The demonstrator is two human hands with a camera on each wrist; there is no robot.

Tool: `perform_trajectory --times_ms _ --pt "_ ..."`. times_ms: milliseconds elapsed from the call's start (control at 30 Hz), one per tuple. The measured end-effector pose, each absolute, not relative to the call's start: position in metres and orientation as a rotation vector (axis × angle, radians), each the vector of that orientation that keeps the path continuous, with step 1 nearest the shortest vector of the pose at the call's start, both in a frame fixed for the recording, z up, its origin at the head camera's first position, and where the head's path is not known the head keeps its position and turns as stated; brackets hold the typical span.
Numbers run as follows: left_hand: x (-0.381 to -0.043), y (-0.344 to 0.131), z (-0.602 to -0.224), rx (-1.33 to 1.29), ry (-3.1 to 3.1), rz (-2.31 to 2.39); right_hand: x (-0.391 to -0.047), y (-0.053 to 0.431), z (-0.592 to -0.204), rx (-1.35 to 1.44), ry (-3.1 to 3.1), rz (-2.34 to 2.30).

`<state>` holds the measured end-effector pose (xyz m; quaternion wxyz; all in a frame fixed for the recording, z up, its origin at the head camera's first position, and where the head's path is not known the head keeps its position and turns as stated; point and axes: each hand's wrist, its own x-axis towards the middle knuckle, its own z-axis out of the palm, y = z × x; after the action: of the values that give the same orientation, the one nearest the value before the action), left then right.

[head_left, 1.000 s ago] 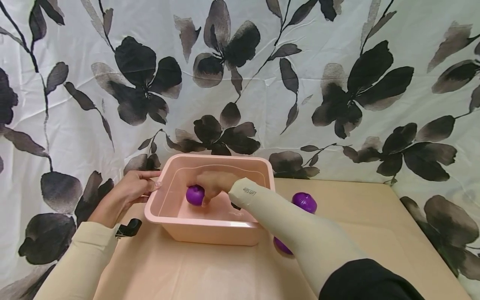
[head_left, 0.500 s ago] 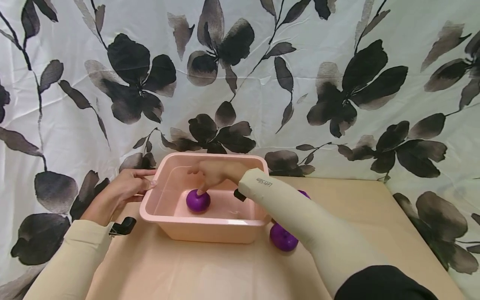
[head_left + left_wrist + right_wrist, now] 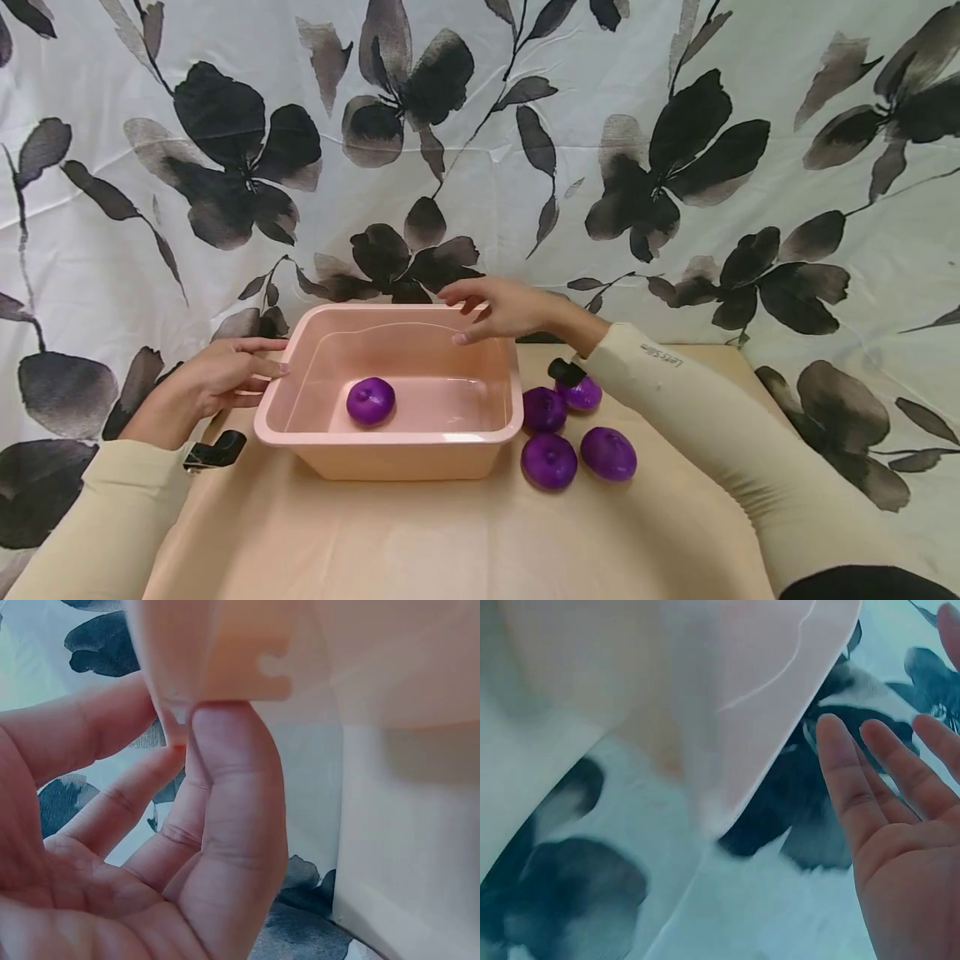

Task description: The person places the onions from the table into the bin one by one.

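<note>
A pink plastic tub [image 3: 405,458] stands on the table by the patterned cloth. Inside it, left of centre, lies a glossy purple, onion-like round thing [image 3: 371,402]. At the tub's left end, my left hand [image 3: 213,383] pinches the rim; the left wrist view shows its fingertips against the rim's edge and underside. My right hand [image 3: 517,308] hovers over the back right rim with loosely bent fingers and holds nothing. Several more purple round things [image 3: 549,461] lie outside the tub, to its right. The right forearm passes close behind them.
A tan-covered table [image 3: 390,542] extends forward and right of the tub. White cloth [image 3: 555,50] with dark flowers hangs behind and spreads along the sides. Dark wrist cameras [image 3: 216,451] sit on the sleeves.
My right hand has let go of the purple round thing, leaving it in the tub, and risen to the back right. The purple things outside are now uncovered. My left hand stays at the rim.
</note>
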<state>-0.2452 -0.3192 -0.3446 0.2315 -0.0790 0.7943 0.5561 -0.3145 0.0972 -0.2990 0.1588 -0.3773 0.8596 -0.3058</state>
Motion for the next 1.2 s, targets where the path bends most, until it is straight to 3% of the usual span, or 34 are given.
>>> perform_trajectory --times_ms 233,600,967,1200 --pt "-0.245 -0.318 -0.343 -0.209 2.188 1.517 -0.285 0.176 -0.316 -1.004 2.505 -1.018" --pt "-0.245 -0.323 -0.348 -0.177 2.216 1.507 -0.219 0.285 -0.399 -0.784 2.672 -0.982" --pt "-0.243 -0.321 -0.349 -0.191 2.172 1.580 -0.191 0.317 -0.473 -0.668 2.619 -1.064" --pt "-0.242 -0.318 -0.350 -0.207 2.170 1.606 -0.190 0.314 -0.488 -0.675 2.663 -1.055"
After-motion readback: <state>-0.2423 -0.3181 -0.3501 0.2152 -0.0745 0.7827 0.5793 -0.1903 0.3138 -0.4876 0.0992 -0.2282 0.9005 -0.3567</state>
